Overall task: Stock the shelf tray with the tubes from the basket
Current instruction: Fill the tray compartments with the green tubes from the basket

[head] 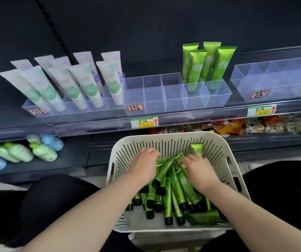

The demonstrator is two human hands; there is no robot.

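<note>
Stocking just begun: four stocked tubes (208,62) in shelf tray (155,100); left hand (142,165) and right hand (199,169), each grip curled round loose tubes (176,187) in basket (164,135).

Both hands are held inside a white slotted basket (164,136), with the left hand (143,164) and the right hand (199,168) curled down onto a heap of green tubes (175,190) lying under and behind the fingers; whether any tube is gripped cannot be told. Just beyond the right fingers (187,159), a single upright tube (197,149) is seen against the basket's far wall. Well beyond both sets of fingertips a clear divided shelf tray (175,99) is seen, and four standing tubes (208,62) are held in the compartments farther out from the right fingers.
</note>
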